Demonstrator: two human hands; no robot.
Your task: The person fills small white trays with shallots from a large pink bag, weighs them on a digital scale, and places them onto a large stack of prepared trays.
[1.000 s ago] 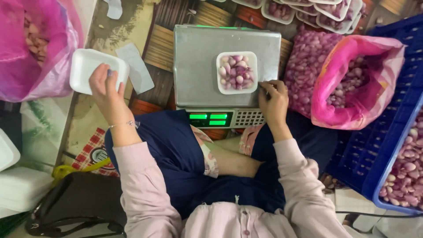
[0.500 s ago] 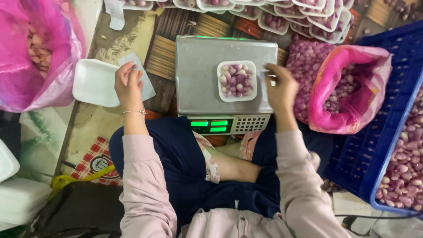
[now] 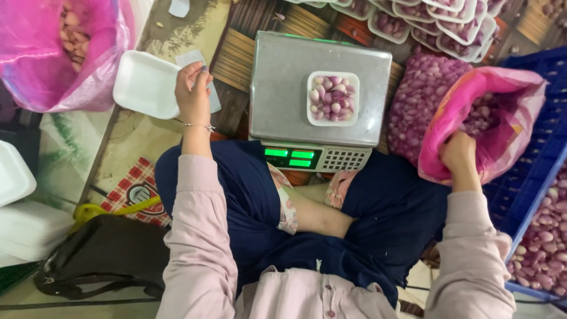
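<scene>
Seated cross-legged on the floor [image 3: 127,139], which is covered in patterned mats, striped wood-brown ahead and a red check patch by my left knee.

My left hand [image 3: 192,94] is raised over the edge of an empty white foam tray [image 3: 144,82], fingers pinched on a small pale card [image 3: 204,88] that lies beside the tray.

My right hand [image 3: 458,156] is at the mouth of the pink plastic bag [image 3: 490,118] of shallots on my right, fingers curled at the rim; I cannot tell whether it holds any.

The metal scale [image 3: 316,97] stands directly in front of me, green display lit. A small white tray of shallots [image 3: 332,98] sits on its platform, right of centre.

Between the scale and the pink bag lies a net sack of shallots [image 3: 419,100]. A blue crate [image 3: 543,177] with loose shallots is at far right. Filled trays [image 3: 437,23] are ranked along the far side. A second pink bag [image 3: 59,53] is at upper left. More white foam trays [image 3: 23,218] are stacked at left, and a black bag [image 3: 100,254] lies near my left hip.
</scene>
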